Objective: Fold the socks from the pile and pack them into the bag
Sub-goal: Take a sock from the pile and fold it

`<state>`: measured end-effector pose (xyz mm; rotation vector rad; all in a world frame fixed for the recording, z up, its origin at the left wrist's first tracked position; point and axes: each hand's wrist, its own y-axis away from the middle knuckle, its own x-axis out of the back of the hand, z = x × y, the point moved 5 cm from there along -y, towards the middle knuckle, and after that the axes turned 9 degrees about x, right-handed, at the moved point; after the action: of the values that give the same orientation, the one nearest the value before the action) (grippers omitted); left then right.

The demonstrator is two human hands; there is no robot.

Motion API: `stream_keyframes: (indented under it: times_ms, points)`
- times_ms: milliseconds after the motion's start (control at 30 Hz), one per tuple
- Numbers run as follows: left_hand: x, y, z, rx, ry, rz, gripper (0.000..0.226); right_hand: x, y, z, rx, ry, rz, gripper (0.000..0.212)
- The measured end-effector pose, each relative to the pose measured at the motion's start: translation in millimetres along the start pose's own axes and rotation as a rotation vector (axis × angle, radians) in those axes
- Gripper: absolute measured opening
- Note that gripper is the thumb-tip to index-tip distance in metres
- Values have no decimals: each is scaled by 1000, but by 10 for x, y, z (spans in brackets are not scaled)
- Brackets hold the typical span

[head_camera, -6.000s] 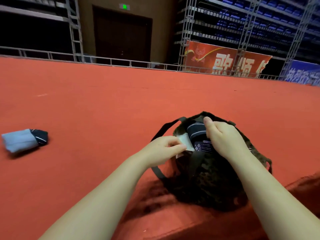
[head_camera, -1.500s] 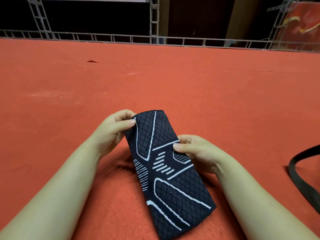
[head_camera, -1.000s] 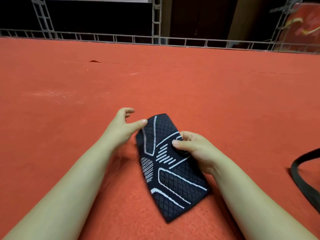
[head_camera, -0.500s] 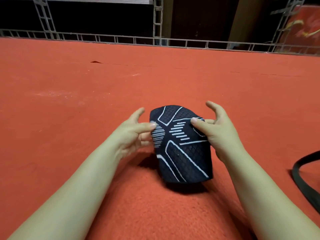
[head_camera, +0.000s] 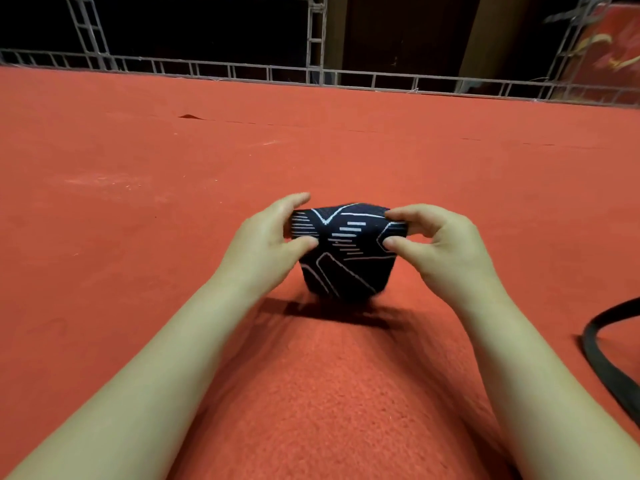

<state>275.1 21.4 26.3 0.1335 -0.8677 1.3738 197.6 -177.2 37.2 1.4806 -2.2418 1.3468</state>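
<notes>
A dark navy sock (head_camera: 346, 251) with white line patterns is folded over into a short bundle, held just above the red carpet in the middle of the view. My left hand (head_camera: 266, 244) pinches its left end between thumb and fingers. My right hand (head_camera: 440, 247) pinches its right end the same way. The fold runs along the top, and the lower half hangs down toward the carpet. Only a black strap (head_camera: 609, 362) of the bag shows at the right edge; the bag's body is out of view.
Red carpet (head_camera: 173, 202) covers the whole floor around me. A low metal truss rail (head_camera: 311, 76) runs along its far edge, with dark openings and a red banner (head_camera: 609, 50) behind it.
The sock lay long and flat across the carpet under both hands. It has since been lifted and doubled over, and both hands now pinch its ends at the fold.
</notes>
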Motion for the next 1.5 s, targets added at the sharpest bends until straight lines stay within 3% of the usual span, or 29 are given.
stream_keyframes:
  times_ms: [67,133,233,300,400,500,567,700,833,1000,1100,1200,1333,1433,1500]
  points:
    - [-13,-16,-8,-89,-124,-21,39,-51,-2,28,23,113,-75,26]
    - [-95,-2,-33,-152,-320,-151,21,-155,33,133,-37,265,-332,21]
    - [-290,90,-183,-148,-540,-536,18,-326,196,275,-109,388,-794,20]
    - [-404,201,-320,-37,-490,-817,28,-368,282,272,-106,361,-967,20]
    - [-491,245,-452,90,-396,-893,27,-363,395,204,-150,178,-1156,17]
    - [-508,230,-510,159,-258,-894,5,-366,465,201,-264,-49,-1173,14]
    - [-507,234,-520,218,-207,-911,8,-375,475,274,-375,-157,-1095,12]
    - [-553,251,-529,298,-261,-904,16,-413,445,459,-491,-21,-968,5]
    - [-534,208,-577,339,-361,-832,18,-492,448,556,-531,98,-1012,10]
    - [-509,333,-635,410,-255,-976,26,-519,517,548,-496,159,-1088,14]
    - [-471,503,-507,476,169,-1000,25,-445,643,459,-543,-71,-955,10]
    - [-457,608,-206,573,653,-849,20,-178,736,379,-591,-348,-620,11]
    - [-536,681,320,595,596,-608,18,344,862,280,-690,-607,-101,9]
    - [-575,725,943,505,523,-524,5,962,941,127,-616,-509,255,21]
    - [-595,747,1424,423,506,-502,6,1441,997,-33,-491,-356,382,24]
